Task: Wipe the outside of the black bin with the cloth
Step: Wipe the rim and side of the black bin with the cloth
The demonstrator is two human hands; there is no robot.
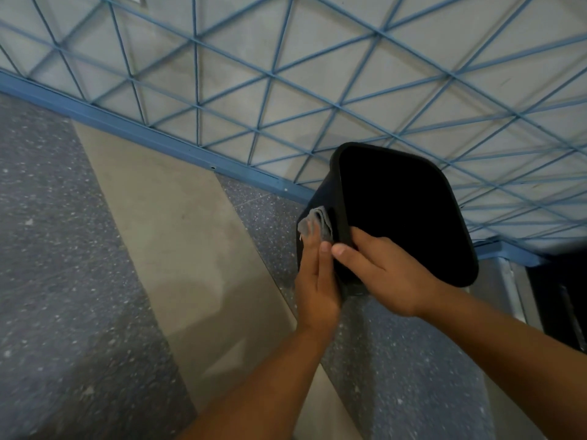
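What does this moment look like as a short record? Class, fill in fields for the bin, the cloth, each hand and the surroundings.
bin: black bin, tilted, open mouth toward the camera
cloth: grey cloth, crumpled against the bin's outer side wall
left hand: left hand presses the cloth to the bin with straight fingers
right hand: right hand grips the bin's rim, thumb outside
surroundings: speckled floor; blue lattice grille behind

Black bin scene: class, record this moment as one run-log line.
left hand: presses grey cloth on black bin side | right hand: grips rim | wiping underway
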